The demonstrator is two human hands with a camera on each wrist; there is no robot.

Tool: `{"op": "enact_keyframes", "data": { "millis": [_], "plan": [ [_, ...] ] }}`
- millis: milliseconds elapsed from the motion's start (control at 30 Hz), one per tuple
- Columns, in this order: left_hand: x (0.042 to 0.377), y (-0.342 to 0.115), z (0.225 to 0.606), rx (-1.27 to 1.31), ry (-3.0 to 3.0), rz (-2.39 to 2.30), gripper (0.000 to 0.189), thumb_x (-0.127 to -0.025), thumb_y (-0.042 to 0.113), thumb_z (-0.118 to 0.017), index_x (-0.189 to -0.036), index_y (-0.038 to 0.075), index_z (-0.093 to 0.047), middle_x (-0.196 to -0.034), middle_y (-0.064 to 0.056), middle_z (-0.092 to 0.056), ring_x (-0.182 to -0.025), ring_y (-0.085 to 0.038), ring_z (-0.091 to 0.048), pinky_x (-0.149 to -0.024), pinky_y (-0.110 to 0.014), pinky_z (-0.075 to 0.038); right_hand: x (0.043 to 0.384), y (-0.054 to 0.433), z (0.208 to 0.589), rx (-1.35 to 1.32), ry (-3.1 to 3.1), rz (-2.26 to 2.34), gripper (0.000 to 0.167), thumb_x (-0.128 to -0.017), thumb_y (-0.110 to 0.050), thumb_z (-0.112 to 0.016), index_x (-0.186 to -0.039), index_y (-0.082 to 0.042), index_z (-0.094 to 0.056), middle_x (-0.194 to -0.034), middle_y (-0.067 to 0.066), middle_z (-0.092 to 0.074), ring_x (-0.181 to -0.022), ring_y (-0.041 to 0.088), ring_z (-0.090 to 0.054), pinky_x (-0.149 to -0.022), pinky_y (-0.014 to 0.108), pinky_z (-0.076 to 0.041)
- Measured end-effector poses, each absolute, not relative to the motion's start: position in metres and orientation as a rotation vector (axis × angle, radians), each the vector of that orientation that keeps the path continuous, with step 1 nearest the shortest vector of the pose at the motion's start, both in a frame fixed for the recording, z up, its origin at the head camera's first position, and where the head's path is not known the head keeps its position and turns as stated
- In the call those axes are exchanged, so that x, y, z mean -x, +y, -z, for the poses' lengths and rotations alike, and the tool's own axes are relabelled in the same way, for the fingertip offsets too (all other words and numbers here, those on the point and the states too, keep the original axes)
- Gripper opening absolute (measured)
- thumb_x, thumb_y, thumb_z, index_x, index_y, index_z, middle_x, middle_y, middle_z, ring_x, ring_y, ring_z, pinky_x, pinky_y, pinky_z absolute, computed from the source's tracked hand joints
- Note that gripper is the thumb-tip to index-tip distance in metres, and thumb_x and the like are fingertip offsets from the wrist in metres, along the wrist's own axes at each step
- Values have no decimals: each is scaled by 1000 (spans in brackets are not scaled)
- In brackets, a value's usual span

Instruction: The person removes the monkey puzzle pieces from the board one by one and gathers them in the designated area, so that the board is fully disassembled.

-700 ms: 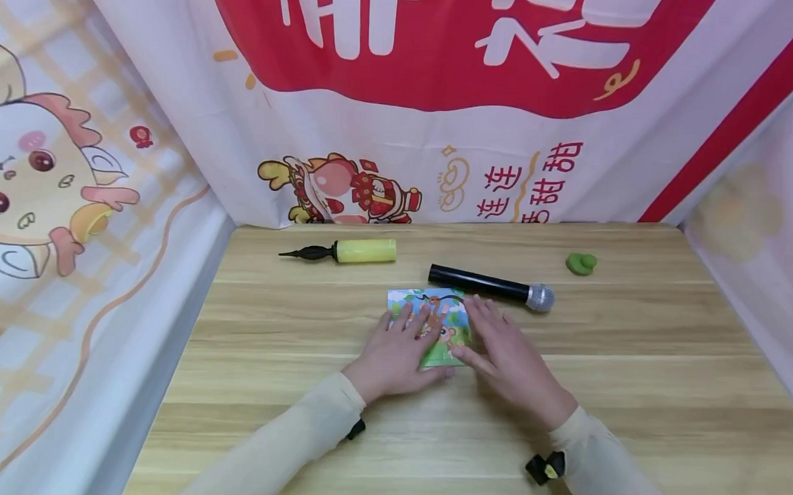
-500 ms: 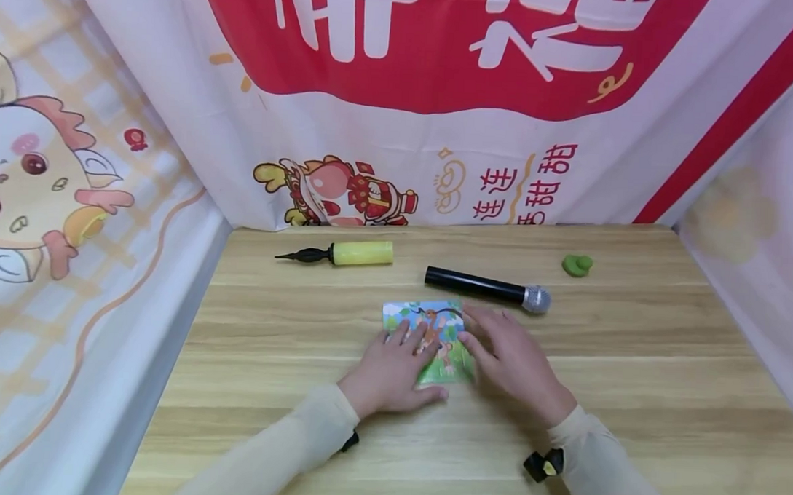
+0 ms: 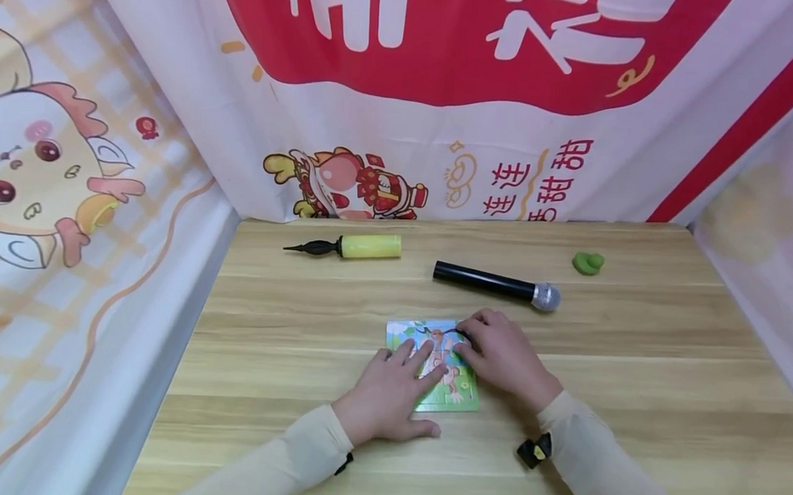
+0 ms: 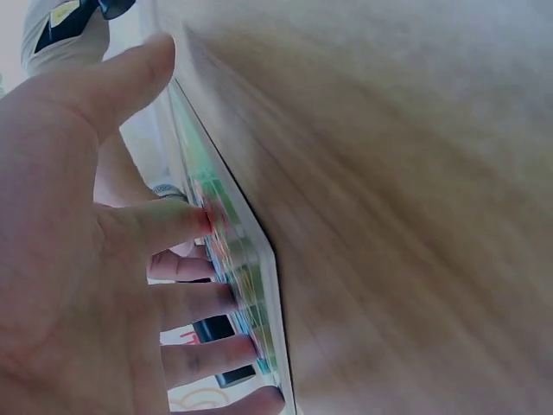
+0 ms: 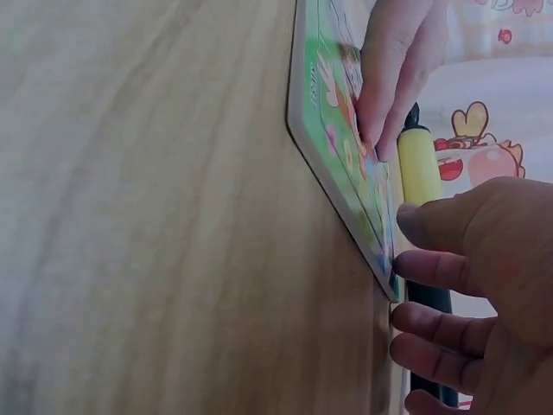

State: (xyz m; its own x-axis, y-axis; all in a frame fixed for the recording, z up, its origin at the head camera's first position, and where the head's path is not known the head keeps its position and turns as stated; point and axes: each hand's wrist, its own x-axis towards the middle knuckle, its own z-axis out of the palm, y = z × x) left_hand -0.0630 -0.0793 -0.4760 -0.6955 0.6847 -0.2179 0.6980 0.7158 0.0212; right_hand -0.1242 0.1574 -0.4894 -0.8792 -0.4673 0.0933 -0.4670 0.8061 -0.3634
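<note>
A colourful jigsaw puzzle (image 3: 453, 399) in a flat tray lies on the wooden table, its picture showing a monkey among greenery. Spread fingers of my left hand (image 3: 385, 393) rest on its left part, hiding some of the picture; the thumb lies off the near edge. At the far right corner is my right hand (image 3: 507, 357), fingers slightly bent, with thumb and index finger apart and touching the puzzle there. In the right wrist view, the right thumb (image 5: 441, 223) is over the puzzle's corner and the other fingers hang just past its edge.
Behind the puzzle lies a black microphone (image 3: 494, 281) with a silver head. A yellow hand pump (image 3: 370, 246) with a black nozzle is at the back left, and a small green object (image 3: 588, 263) at the back right. Printed cloth (image 3: 374, 123) hangs along the table's far edge.
The puzzle has slid toward me, away from the microphone, with the left hand on it. The right hand's fingers have bent more and moved onto the far right corner.
</note>
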Motion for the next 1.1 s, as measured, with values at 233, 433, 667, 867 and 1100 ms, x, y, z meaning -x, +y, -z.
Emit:
{"op": "enact_keyframes", "data": {
  "millis": [233,433,667,867,1100],
  "plan": [
    [62,-77,475,-1095,2706,76,93,-84,87,-43,-161,37,-28,-166,-17,-19,-146,-45,-24,-105,-66,-34,130,150,488,726,2993,556,23,-96,-27,-71,-112,-11,-75,-109,7,-63,-100,27,-59,-85,48,-51],
    [65,-71,478,-1097,2728,131,91,-84,88,-40,-160,38,-30,-166,-16,-19,-144,-44,-28,-103,-64,-38,141,152,487,587,2906,711,16,-99,-21,-66,-106,-9,-74,-105,4,-61,-97,23,-59,-85,44,-52],
    [68,-66,476,-1116,2712,109,90,-83,89,-39,-158,38,-35,-164,-16,-23,-142,-44,-31,-100,-64,-40,146,159,484,452,2792,899,9,-98,-25,-70,-98,-15,-72,-95,-1,-62,-86,18,-57,-78,39,-52],
    [67,-69,477,-1100,2709,104,92,-83,90,-37,-159,39,-33,-165,-16,-21,-143,-44,-30,-101,-64,-39,146,161,486,370,2655,1133,8,-98,-19,-70,-106,-15,-70,-93,-2,-65,-85,18,-59,-76,35,-52],
    [67,-74,480,-1085,2726,82,93,-82,91,-37,-159,39,-32,-166,-16,-17,-144,-43,-28,-101,-64,-38,141,208,490,235,2446,1504,21,-98,-18,-69,-115,-4,-69,-99,10,-69,-88,25,-64,-74,33,-55]
  ]
}}
